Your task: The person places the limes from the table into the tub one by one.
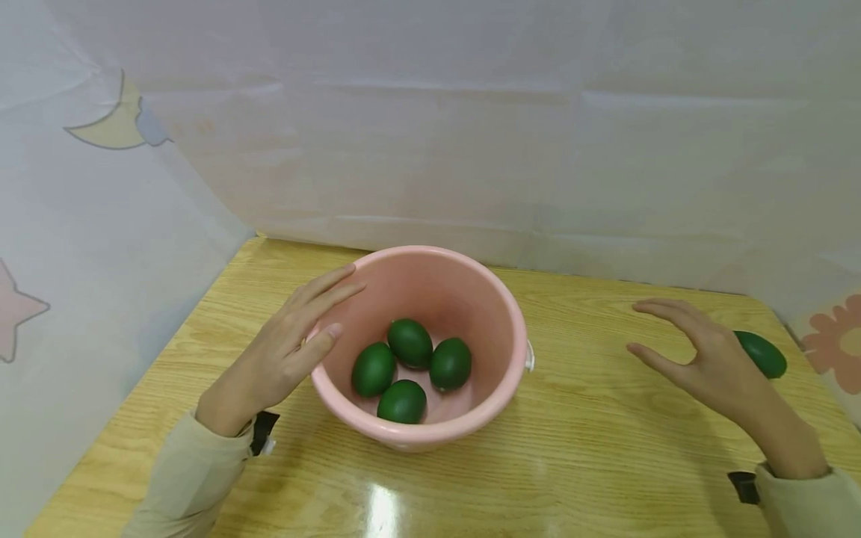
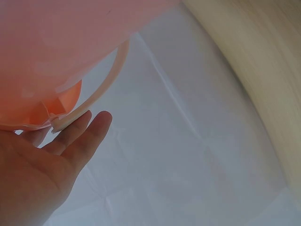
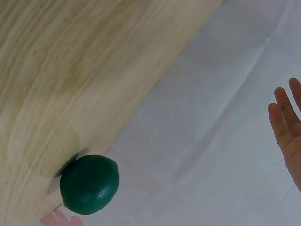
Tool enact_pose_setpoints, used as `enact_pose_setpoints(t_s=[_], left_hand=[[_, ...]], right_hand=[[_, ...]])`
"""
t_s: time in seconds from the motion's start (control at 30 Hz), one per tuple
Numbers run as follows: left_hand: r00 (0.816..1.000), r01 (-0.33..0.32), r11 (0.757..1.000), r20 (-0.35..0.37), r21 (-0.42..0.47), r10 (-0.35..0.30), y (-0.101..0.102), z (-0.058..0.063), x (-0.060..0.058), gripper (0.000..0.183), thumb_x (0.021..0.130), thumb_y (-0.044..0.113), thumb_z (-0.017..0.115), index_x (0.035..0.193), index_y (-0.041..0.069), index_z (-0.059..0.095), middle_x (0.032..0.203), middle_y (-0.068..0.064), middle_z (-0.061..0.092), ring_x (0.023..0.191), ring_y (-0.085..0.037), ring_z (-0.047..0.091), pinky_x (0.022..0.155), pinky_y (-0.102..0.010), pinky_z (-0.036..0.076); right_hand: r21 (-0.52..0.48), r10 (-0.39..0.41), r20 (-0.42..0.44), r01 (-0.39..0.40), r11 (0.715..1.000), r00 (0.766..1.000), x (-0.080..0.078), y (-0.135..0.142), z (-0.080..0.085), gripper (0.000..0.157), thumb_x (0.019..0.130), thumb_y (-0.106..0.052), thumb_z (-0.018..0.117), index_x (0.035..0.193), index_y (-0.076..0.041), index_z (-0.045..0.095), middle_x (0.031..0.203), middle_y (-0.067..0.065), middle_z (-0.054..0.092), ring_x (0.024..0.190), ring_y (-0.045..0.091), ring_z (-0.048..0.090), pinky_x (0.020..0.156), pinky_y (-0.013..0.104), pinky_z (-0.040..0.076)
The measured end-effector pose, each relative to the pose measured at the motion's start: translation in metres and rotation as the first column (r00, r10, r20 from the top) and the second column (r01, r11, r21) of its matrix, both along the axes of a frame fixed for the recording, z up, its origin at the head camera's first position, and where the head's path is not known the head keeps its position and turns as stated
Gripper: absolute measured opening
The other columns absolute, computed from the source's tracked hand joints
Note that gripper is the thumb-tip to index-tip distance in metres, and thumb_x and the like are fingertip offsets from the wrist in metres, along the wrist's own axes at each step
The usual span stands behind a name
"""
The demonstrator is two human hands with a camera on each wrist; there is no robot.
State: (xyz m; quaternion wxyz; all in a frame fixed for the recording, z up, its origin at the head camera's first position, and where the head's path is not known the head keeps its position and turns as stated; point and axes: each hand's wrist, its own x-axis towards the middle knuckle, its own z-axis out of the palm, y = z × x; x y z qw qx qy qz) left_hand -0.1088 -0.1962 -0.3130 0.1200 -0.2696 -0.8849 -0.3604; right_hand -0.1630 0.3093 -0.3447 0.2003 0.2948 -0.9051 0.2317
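Note:
A pink bucket (image 1: 430, 430) with several green limes (image 1: 403, 402) in its bottom stands on the wooden table. At its left rim rests my left hand (image 1: 279, 355), fingers extended over the edge and thumb beside it. The left wrist view has those fingers by the bucket's pale handle (image 2: 101, 87). Off to the right, my right hand (image 1: 716, 366) hovers over the table with thumb and fingers spread and nothing between them. Just beyond that hand lies a single lime (image 3: 89, 184), partly covered by it in the head view.
The wooden table (image 1: 585, 463) meets a pale cloth backdrop (image 1: 430, 149) along its back and sides. A white handle joint (image 1: 530, 356) sticks out at the bucket's right. Printed moon, star and flower shapes mark the cloth.

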Motion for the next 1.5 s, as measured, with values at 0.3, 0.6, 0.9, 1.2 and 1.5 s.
enact_pose_setpoints(t_s=[0.3,0.6,0.9,1.2,1.5], left_hand=[[1.0,0.0,1.0,0.005,0.003,0.0,0.0,0.0,-0.001,0.05,0.1,0.014,0.046,0.15,0.019,0.045,0.161,-0.003,0.032,0.148,-0.028,0.031,0.113,-0.063,0.027],[1.0,-0.004,1.0,0.006,-0.004,0.004,0.0,0.0,-0.002,0.05,0.1,0.014,0.046,0.15,0.019,0.045,0.161,-0.003,0.032,0.148,-0.028,0.03,0.113,-0.063,0.027],[1.0,-0.002,1.0,0.005,-0.002,0.003,0.001,-0.001,-0.001,0.05,0.1,0.014,0.046,0.15,0.019,0.045,0.161,-0.004,0.032,0.148,-0.029,0.03,0.113,-0.064,0.027],[1.0,-0.004,1.0,0.014,-0.003,0.004,0.001,0.0,0.001,0.05,0.1,0.014,0.045,0.15,0.019,0.045,0.161,-0.004,0.032,0.148,-0.028,0.03,0.113,-0.064,0.027],[1.0,-0.001,1.0,0.011,0.0,0.001,0.001,0.001,0.001,0.05,0.1,0.013,0.045,0.15,0.019,0.045,0.161,-0.004,0.032,0.148,-0.028,0.03,0.113,-0.063,0.027]], right_hand=[[0.005,-0.025,0.008,0.025,1.0,1.0,-0.005,0.015,-0.007,0.076,0.067,-0.002,0.087,0.137,-0.015,0.06,0.126,0.022,0.062,0.125,-0.025,0.029,0.094,-0.005,0.021],[0.014,-0.08,0.038,0.08,0.997,0.996,-0.006,0.03,-0.013,0.072,0.073,-0.007,0.085,0.139,-0.016,0.058,0.129,0.023,0.061,0.126,-0.025,0.027,0.107,0.011,0.033],[0.07,-0.17,0.07,0.165,0.984,0.983,-0.008,0.044,-0.016,0.067,0.076,-0.011,0.084,0.138,-0.012,0.058,0.129,0.023,0.059,0.074,-0.007,0.045,0.065,0.025,0.037],[0.044,-0.189,0.151,0.185,0.982,0.97,-0.011,0.059,-0.02,0.064,0.081,-0.012,0.08,0.14,-0.007,0.055,0.134,0.03,0.054,0.093,0.02,0.049,0.09,0.051,0.037],[0.01,-0.166,0.115,0.166,0.986,0.979,-0.013,0.072,-0.028,0.067,0.077,-0.009,0.083,0.138,-0.006,0.056,0.133,0.03,0.055,0.136,-0.014,0.027,0.111,0.056,0.031]])
